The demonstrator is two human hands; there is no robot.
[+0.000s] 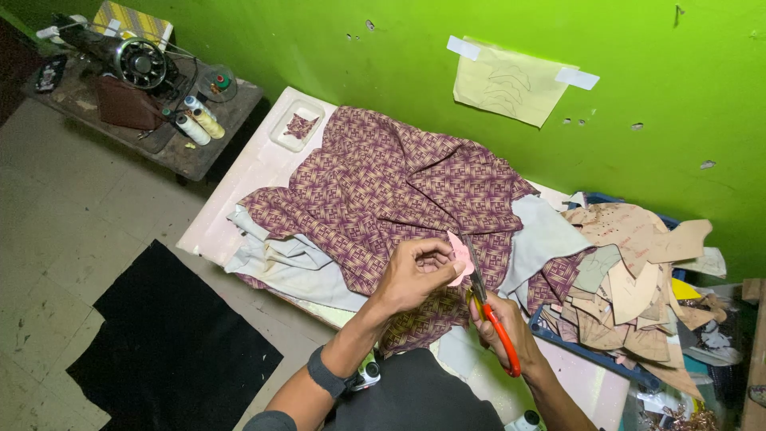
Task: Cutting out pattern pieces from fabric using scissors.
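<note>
Scissors with orange handles are at work right at the near edge of the table, gripped in the right hand, fingers closed through the loops and the blades pointing up and away. Over on the other side, the left hand pinches a small pink piece between thumb and fingertips, holding it just against the blades. The blades sit at the edge of that piece; whether they are parted or closed is too small to tell. Judging from how things lie, the cutting looks under way rather than finished: the pink piece is in the fingers, not laid down, and no fresh offcut shows beside it.

Under both hands spreads a big purple patterned cloth, bunched and rumpled, with pale grey fabric poking out below it. To the right, a heap of tan paper patterns overflows a blue tray. A sheet of paper is taped to the green wall. Back left, a sewing machine and thread spools stand on a separate bench, well apart. A black sheet lies on the floor.
</note>
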